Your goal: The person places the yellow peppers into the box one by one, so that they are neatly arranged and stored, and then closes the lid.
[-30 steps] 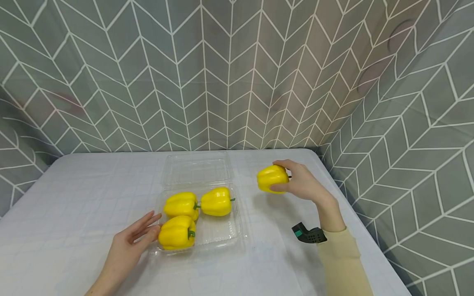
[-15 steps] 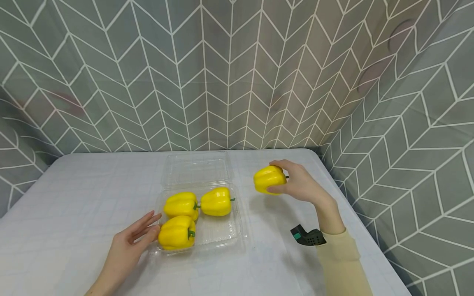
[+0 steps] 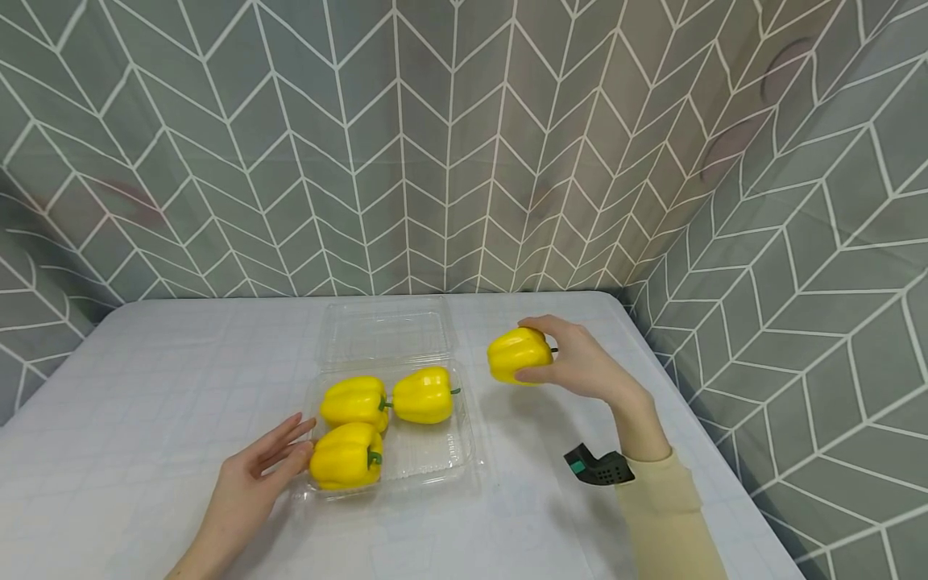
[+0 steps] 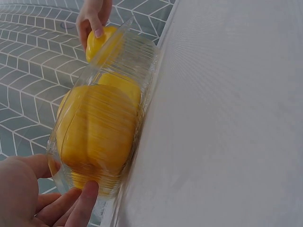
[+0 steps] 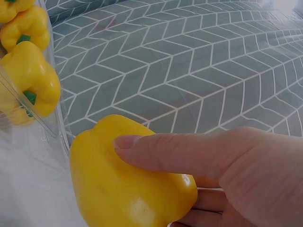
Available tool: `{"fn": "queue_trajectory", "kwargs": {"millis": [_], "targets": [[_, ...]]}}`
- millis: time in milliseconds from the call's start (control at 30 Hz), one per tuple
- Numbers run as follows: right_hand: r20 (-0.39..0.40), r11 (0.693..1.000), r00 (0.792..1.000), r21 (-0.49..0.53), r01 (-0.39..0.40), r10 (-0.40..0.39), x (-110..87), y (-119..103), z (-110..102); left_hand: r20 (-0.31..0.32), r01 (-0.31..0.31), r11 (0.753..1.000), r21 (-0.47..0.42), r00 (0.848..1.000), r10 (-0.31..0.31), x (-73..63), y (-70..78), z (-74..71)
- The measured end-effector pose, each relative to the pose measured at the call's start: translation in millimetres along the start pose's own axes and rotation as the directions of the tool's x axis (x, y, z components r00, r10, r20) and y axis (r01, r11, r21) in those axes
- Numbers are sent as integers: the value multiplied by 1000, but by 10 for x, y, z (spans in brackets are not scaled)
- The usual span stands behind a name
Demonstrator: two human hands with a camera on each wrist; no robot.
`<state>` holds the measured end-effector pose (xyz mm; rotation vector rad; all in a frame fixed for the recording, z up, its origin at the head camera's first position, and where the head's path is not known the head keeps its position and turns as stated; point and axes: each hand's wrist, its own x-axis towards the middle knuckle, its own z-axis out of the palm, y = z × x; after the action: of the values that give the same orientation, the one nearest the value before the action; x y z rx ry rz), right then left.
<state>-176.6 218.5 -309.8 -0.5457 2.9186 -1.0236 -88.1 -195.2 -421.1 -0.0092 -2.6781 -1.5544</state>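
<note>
My right hand [image 3: 580, 361] holds a yellow bell pepper [image 3: 519, 355] above the table, right of the clear plastic container [image 3: 428, 467]. The right wrist view shows the thumb over the pepper [image 5: 128, 175] and fingers beneath. My left hand [image 3: 254, 475] holds the container's left side near its front corner; in the left wrist view the thumb is at the rim and a finger presses the outer wall. Inside the container lie a front-left pepper [image 3: 345, 457], a back-left pepper [image 3: 353, 401] and a back-right pepper [image 3: 424, 395], all yellow with green stems.
The container's clear lid [image 3: 386, 334] lies folded open behind it on the white-covered table [image 3: 181, 362]. A grey curtain [image 3: 435, 161] with white zigzag lines stands behind and to the right. A black strap piece [image 3: 598, 466] sits at the right wrist.
My right hand has moved a little to the left with its pepper, closer to the container. The left hand and the peppers in the container have stayed where they were.
</note>
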Motion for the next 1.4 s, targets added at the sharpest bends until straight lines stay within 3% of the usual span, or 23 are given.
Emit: {"fn": "queue_trajectory", "kwargs": {"millis": [1400], "targets": [[66, 996, 994, -14, 93, -92, 4, -271, 271, 8, 2, 1000, -4, 1000, -2, -10, -16, 6]]}}
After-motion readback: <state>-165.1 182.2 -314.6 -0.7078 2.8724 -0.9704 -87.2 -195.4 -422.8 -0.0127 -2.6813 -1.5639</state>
